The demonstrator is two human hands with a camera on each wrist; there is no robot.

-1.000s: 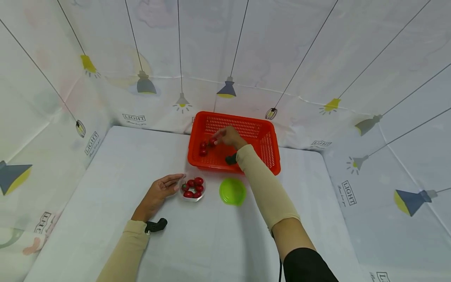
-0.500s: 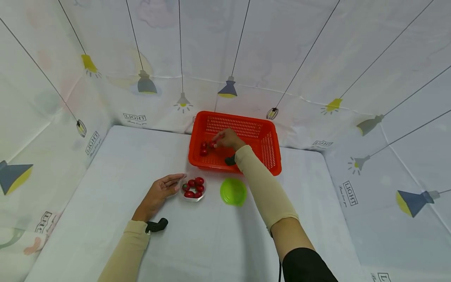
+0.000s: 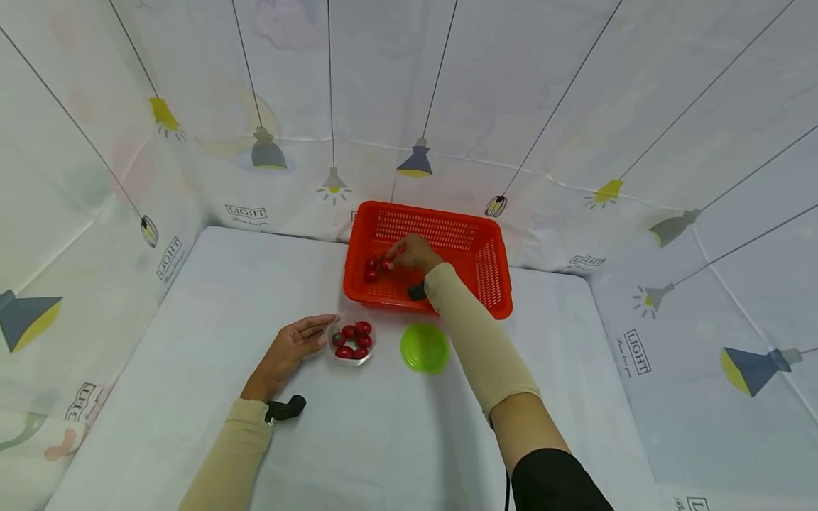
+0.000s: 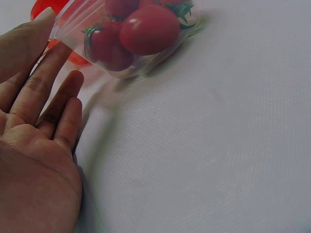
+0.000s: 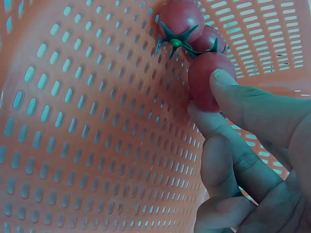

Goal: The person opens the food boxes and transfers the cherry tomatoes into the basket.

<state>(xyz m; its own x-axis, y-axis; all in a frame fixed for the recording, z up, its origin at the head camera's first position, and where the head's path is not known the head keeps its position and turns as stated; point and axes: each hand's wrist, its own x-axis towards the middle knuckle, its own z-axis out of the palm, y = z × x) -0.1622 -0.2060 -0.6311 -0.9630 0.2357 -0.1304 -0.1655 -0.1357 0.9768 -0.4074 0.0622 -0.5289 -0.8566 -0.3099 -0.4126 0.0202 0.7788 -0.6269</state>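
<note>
My right hand [image 3: 414, 253] is inside the red basket [image 3: 441, 301], pinching a cherry tomato [image 5: 204, 80] between thumb and index finger. Touching or very near it are two more cherry tomatoes [image 5: 181, 19] with green stalks, on the basket's perforated bottom. On the table, my left hand [image 3: 295, 348] pinches the rim of a clear plastic container [image 3: 350, 361] with thumb and fingers. Several cherry tomatoes [image 4: 150, 30] lie in that container, some with green calyxes. A bright green round lid [image 3: 424, 348] lies to the container's right.
A white-covered table [image 3: 358, 440] carries everything. The basket stands at its back edge, against a wall covering [image 3: 294, 191] printed with hanging lamps. Similar covering rises on the left and right. A black wrist mount [image 3: 286, 408] juts from the left sleeve.
My right hand has lowered slightly over the tomatoes in the basket. The left hand and the container keep their places; the whole view has shifted slightly.
</note>
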